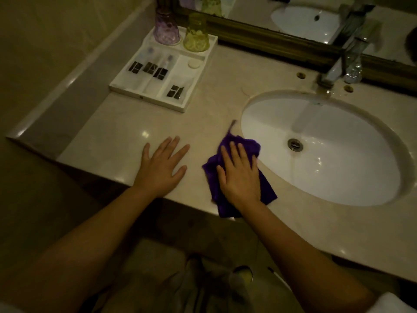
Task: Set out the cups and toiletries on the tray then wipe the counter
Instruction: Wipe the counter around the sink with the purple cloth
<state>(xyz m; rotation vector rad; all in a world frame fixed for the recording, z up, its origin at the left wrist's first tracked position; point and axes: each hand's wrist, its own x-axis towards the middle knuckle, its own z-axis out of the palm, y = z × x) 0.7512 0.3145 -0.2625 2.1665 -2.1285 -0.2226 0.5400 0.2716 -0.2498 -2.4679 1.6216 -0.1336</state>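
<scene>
A white tray (pixel 147 100) stands at the back left of the beige counter (pixel 117 136). A purple cup (pixel 166 29) and a yellow-green cup (pixel 195 35) sit upside down in its rear section. Clear toiletry bottles with black labels (pixel 149 70), a small round soap (pixel 194 63) and a labelled sachet (pixel 175 91) lie in the other compartments. My right hand (pixel 239 177) presses flat on a purple cloth (pixel 213 175) near the counter's front edge, left of the sink. My left hand (pixel 161 164) rests flat on the counter, fingers spread, holding nothing.
A white oval sink (pixel 338 177) with a metal drain (pixel 295 144) fills the right side. A chrome tap (pixel 334 71) and a clear plastic bottle (pixel 354 64) stand behind it. A framed mirror (pixel 270 41) runs along the back wall.
</scene>
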